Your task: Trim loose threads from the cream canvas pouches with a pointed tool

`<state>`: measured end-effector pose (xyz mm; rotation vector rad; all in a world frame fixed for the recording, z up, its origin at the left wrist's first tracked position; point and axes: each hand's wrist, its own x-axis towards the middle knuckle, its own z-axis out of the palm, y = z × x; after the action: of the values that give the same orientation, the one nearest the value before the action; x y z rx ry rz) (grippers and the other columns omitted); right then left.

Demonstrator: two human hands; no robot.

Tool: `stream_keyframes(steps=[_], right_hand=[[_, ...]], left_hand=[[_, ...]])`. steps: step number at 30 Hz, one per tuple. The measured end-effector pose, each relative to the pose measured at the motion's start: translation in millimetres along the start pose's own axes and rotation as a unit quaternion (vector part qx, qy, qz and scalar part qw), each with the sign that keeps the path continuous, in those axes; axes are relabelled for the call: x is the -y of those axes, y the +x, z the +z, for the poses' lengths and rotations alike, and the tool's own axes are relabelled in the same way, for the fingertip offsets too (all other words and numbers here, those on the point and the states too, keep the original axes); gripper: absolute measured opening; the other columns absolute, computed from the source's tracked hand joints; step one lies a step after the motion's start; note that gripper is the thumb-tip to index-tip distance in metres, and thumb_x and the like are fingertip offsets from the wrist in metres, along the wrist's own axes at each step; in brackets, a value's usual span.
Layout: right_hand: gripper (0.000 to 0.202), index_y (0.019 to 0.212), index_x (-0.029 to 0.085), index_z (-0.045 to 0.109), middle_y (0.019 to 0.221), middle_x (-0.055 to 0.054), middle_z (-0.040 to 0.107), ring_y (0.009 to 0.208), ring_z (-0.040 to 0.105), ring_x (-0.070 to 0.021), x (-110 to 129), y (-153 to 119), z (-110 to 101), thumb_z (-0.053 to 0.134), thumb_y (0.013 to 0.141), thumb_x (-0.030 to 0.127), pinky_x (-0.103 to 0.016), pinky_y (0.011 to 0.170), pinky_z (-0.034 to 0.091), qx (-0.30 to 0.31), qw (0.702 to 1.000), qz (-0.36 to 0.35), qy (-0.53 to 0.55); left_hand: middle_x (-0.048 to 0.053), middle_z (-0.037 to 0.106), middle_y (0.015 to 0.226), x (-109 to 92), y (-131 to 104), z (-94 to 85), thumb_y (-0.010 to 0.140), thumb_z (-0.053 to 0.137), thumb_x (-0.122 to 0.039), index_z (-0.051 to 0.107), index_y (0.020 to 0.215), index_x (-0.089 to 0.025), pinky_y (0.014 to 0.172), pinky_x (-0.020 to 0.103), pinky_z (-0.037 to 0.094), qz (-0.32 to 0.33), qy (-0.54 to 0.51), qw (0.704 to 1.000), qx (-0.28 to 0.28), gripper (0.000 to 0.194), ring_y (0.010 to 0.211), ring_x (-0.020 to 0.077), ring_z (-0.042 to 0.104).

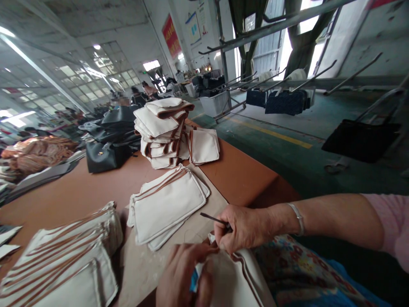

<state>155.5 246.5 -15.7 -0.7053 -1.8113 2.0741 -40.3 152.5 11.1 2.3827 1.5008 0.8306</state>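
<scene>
My right hand (pixel 241 228), with a bracelet at its wrist, is closed around a thin dark pointed tool (pixel 209 217). The tool's tip points left, and the rest is hidden in the fist. Thumb and fingertips of that hand meet the upper edge of a cream pouch (pixel 225 277) with brown trim. On the near side, my left hand (pixel 185 273) curls over the same pouch's edge, slightly blurred. Something small and blue (pixel 194 279) shows between its fingers. Just beyond lie a few flat cream pouches (pixel 169 200) on a sheet of brown board (pixel 143 264).
A row of overlapping cream pouches (pixel 64 260) covers the near left of the brown table (pixel 137 179). Farther back rises a tall stack of pouches (pixel 162 132) beside black handbags (pixel 107 155). A metal rack (pixel 277 19) with hanging bags stands at the right. A flowered apron (pixel 297 264) covers my lap.
</scene>
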Motion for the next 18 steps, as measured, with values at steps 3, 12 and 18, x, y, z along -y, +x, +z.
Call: stream_keyframes(steps=[3, 12, 18], right_hand=[[0.01, 0.071, 0.012, 0.061, 0.058, 0.003, 0.061, 0.051, 0.057, -0.0097, -1.0, 0.3, 1.5, 0.055, 0.064, 0.011, -0.017, 0.046, 0.045, 0.016, 1.0, 0.003, 0.014], [0.009, 0.072, 0.011, 0.061, 0.06, 0.004, 0.06, 0.052, 0.054, -0.0072, 2.2, -1.9, 4.5, 0.059, 0.063, 0.011, -0.013, 0.046, 0.04, -0.018, 0.998, -0.015, -0.065], [0.006, 0.072, 0.012, 0.059, 0.061, 0.004, 0.059, 0.053, 0.053, -0.0065, 1.9, -4.8, 3.0, 0.059, 0.066, 0.011, -0.013, 0.047, 0.038, -0.055, 0.993, -0.043, -0.091]], left_hand=[[0.002, 0.069, 0.085, -6.1, 12.9, -5.7, 0.095, 0.047, -0.036, 0.067, 0.093, -0.022, 0.073, 0.025, 0.047, -0.239, -0.215, 0.944, 0.076, 0.024, 0.082, 0.0187, 0.063], [-0.004, 0.042, 0.056, -12.6, 22.9, 9.6, 0.079, 0.055, -0.031, 0.058, 0.06, -0.015, 0.053, 0.023, 0.027, -0.34, -0.331, 0.868, 0.147, 0.025, 0.056, 0.0108, 0.033], [-0.004, 0.044, 0.058, -22.0, 24.9, 17.3, 0.075, 0.051, -0.021, 0.053, 0.06, -0.018, 0.052, 0.023, 0.027, -0.299, -0.206, 0.93, 0.059, 0.016, 0.058, 0.0118, 0.038]])
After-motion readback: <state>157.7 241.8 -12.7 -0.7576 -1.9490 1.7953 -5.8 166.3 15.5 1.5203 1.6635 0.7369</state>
